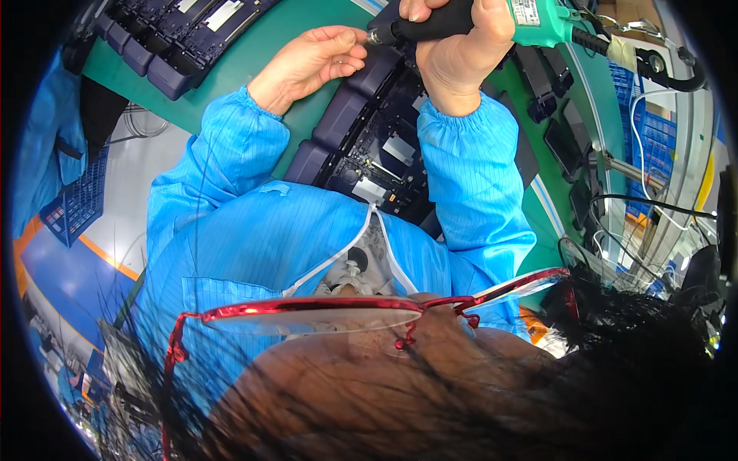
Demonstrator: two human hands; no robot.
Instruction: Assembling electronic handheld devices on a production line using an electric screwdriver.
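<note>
Driver: an electric screwdriver (461, 23) with a black grip and green body sits at the top of the view, tilted so its tip points toward the left hand, above the dark tray.
Right hand: the right hand (461, 50) is wrapped tight around the black grip, thumb on top, likely to keep the tool steady over the work.
Left hand: the left hand (311, 61) is curled, fingertips pinched together right at the driver's tip, seemingly guiding it or holding a small part (too small to tell which).
Workpiece: a dark navy tray (361, 131) carrying black assemblies with pale labels lies under both hands, running toward the body.
Surface: a green bench mat (254, 69); a second tray (169, 38) rests well apart at upper left.
Room: cables and a metal rail (661, 161) on the right, blue crate (73, 203) and grey floor on the left (blue sleeves and red-framed glasses fill the foreground).
</note>
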